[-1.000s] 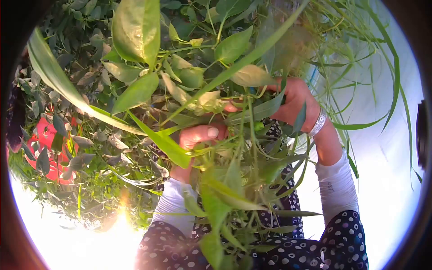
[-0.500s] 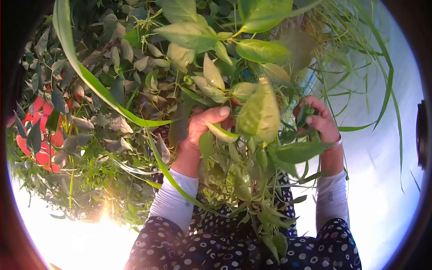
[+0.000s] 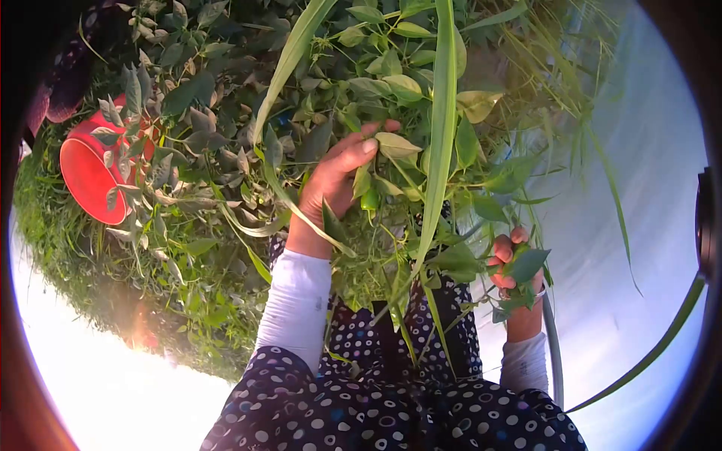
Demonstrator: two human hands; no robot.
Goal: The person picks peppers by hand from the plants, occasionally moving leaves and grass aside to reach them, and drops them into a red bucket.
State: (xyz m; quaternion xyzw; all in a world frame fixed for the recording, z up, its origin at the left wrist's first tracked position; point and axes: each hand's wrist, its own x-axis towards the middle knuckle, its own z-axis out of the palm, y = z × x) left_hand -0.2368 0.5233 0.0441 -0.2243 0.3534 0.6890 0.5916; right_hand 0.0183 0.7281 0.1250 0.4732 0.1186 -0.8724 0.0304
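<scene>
1. So, biggest change: the right hand [image 3: 517,263] was up among the stems beside the left one a second ago, and now it's down low, well apart from the left hand [image 3: 331,180].
2. Its fingers are curled in, but some dark leaves [image 3: 529,264] sit right in front, so I can't tell if it's gripping anything.
3. Left hand is still up in the leafy plant [image 3: 406,86], thumb raised next to a pale leaf [image 3: 397,145]. Foliage hides most of the fingers, so can't say whether it's pinching something.
4. There's a small green pepper [image 3: 369,198] hanging just beside that hand, under the pale leaf.
5. My read: the hands are no longer working one spot together; the left looks to be minding the plant alone.
6. Also, the red bucket [image 3: 94,171] over on the left shows its rim more clearly now.
</scene>
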